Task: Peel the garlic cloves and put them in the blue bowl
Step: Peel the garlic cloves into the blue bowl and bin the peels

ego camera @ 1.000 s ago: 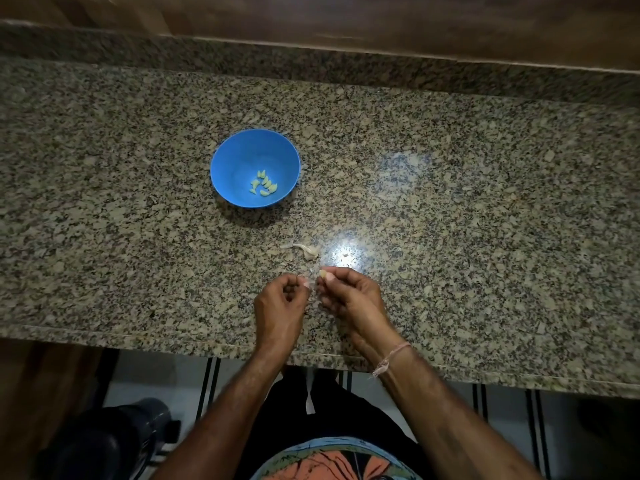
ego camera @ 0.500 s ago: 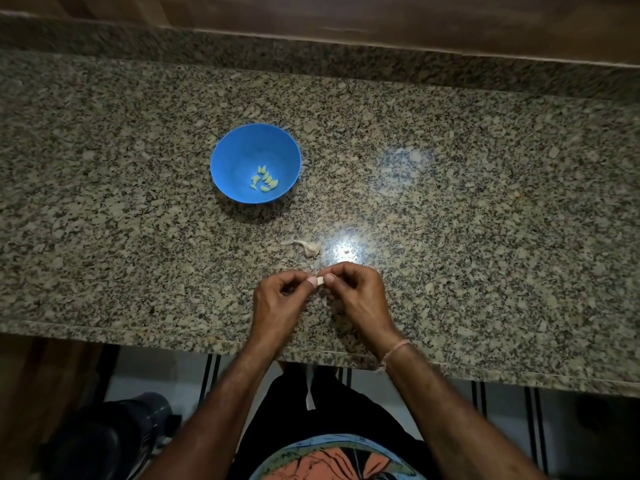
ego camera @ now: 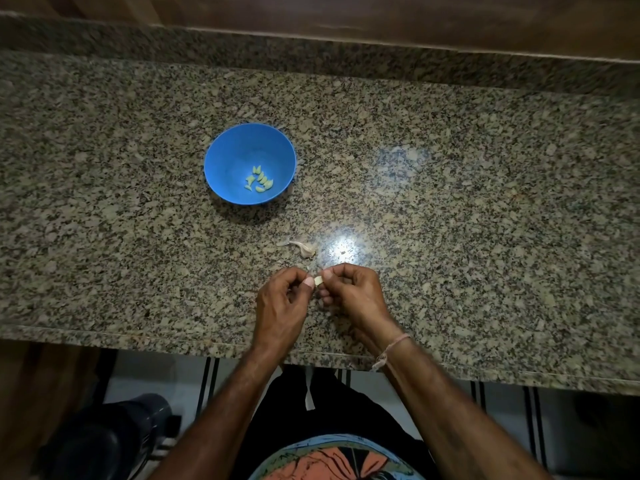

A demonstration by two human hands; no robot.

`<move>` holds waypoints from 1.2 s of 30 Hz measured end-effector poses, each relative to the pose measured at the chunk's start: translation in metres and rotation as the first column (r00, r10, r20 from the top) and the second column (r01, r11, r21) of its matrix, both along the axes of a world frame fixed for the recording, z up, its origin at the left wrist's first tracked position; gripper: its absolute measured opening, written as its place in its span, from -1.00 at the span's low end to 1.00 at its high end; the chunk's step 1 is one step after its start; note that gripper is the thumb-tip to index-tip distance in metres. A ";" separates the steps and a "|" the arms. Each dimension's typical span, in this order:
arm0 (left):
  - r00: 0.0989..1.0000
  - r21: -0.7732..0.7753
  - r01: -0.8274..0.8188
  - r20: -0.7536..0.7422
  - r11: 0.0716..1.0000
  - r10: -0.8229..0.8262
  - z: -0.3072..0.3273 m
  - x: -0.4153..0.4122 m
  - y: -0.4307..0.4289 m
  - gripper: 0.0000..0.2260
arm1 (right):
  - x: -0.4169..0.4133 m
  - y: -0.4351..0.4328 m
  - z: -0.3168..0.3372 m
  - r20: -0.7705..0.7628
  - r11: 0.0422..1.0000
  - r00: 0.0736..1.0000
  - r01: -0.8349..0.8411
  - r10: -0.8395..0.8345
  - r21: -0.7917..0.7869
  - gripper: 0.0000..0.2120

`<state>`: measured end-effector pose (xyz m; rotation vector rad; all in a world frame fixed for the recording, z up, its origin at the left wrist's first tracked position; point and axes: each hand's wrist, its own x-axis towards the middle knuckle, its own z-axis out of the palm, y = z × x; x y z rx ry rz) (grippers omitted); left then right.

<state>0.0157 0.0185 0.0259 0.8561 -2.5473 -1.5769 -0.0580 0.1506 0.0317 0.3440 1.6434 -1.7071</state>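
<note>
Only a pale stub of the garlic clove (ego camera: 318, 280) shows, on the near side of the blue bowl (ego camera: 221, 157). Fingertips cover the rest, so its long axis is unclear. The left hand (ego camera: 282, 303) and right hand (ego camera: 353, 292) both pinch it with curled fingers above the surface (ego camera: 485, 202). Peeled cloves (ego camera: 260, 179) lie in the bowl, and a scrap of skin (ego camera: 304, 247) lies between bowl and hands.

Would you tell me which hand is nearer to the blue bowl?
Left. The left hand is nearer the person than the bowl and slightly to its right. The right hand is farther right, past the clove that both hands pinch.
</note>
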 end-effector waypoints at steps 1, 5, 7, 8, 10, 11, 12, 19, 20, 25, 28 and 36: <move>1.000 0.008 0.005 -0.008 1.000 -0.005 0.000 -0.001 0.001 -0.87 | -0.002 0.001 0.001 0.025 1.000 1.000 -0.004 0.005 -0.007 -0.84; 1.000 0.060 0.025 0.002 0.998 -0.025 0.000 -0.004 0.000 -0.82 | -0.007 0.004 0.002 0.183 0.993 0.983 -0.009 0.031 -0.120 -0.88; 0.999 0.048 0.040 0.008 0.998 -0.040 -0.001 -0.006 -0.001 -0.82 | -0.008 0.004 0.001 0.244 0.983 0.970 0.029 0.015 -0.179 -0.88; 0.999 0.037 0.039 0.006 0.999 -0.039 -0.002 -0.006 -0.002 -0.82 | -0.008 0.004 0.001 0.268 0.978 0.963 0.054 0.002 -0.202 -0.87; 1.000 0.025 0.022 0.005 0.999 -0.022 -0.003 -0.008 -0.002 -0.82 | -0.009 0.003 0.000 0.302 0.968 0.953 0.082 -0.008 -0.236 -0.86; 1.000 0.028 0.013 0.006 1.000 -0.013 -0.003 -0.009 -0.003 -0.81 | -0.010 0.004 -0.001 0.312 0.966 0.950 0.084 -0.003 -0.246 -0.86; 1.000 0.041 0.002 0.009 0.999 -0.002 -0.003 -0.009 -0.003 -0.81 | -0.010 0.004 -0.002 0.316 0.965 0.949 0.078 0.005 -0.252 -0.86; 0.989 -0.046 -0.135 0.061 0.990 0.138 -0.009 -0.013 -0.013 -0.96 | -0.009 0.011 -0.008 0.288 0.970 0.957 0.093 -0.025 -0.226 -0.81; 0.987 -0.054 -0.146 0.065 0.988 0.150 -0.009 -0.013 -0.014 -0.93 | -0.009 0.010 -0.007 0.280 0.972 0.959 0.107 -0.046 -0.210 -0.80; 0.990 0.020 -0.131 0.045 0.991 0.130 -0.003 -0.013 -0.010 -0.88 | -0.005 0.006 -0.001 0.129 0.990 0.990 0.080 -0.065 -0.118 -0.84; 0.992 0.101 -0.124 0.047 0.987 0.120 -0.001 -0.010 -0.005 -0.89 | -0.001 0.000 0.000 0.013 0.998 0.999 0.044 -0.044 -0.046 -0.88; 0.978 0.268 -0.168 0.167 0.949 0.126 -0.003 -0.011 -0.010 -0.85 | 0.004 0.001 -0.010 -0.281 0.987 0.953 -0.071 0.110 0.144 -0.93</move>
